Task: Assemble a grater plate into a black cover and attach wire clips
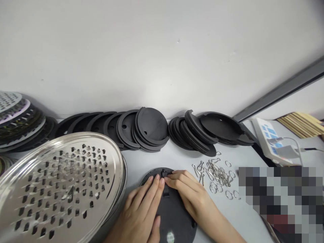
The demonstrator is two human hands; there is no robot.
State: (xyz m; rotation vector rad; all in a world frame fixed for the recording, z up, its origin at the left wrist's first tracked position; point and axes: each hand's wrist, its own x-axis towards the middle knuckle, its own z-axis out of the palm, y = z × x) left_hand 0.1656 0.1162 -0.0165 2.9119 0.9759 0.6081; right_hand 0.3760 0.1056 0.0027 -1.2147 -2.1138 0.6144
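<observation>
A round black plastic disc [172, 211] lies on the table under both hands. Near its far edge is a small black clip or latch [165, 192], partly covered by fingertips. My left hand [141, 206] rests flat on the disc's left side with fingers stretched forward, the tips touching the clip's far end. From the right, my right hand [193, 194] has its fingers bunched and bent against that same clip. Directly left stands a stack topped by a shiny metal disc [71, 172] with rows of raised grater holes.
Black round lids [152, 125] lean in overlapping rows along the wall, with more black pieces [220, 126] further right. Metal rings and clasps [217, 173] lie loose right of my hand. A white device [268, 138] with cables and wooden strips [301, 125] are at far right.
</observation>
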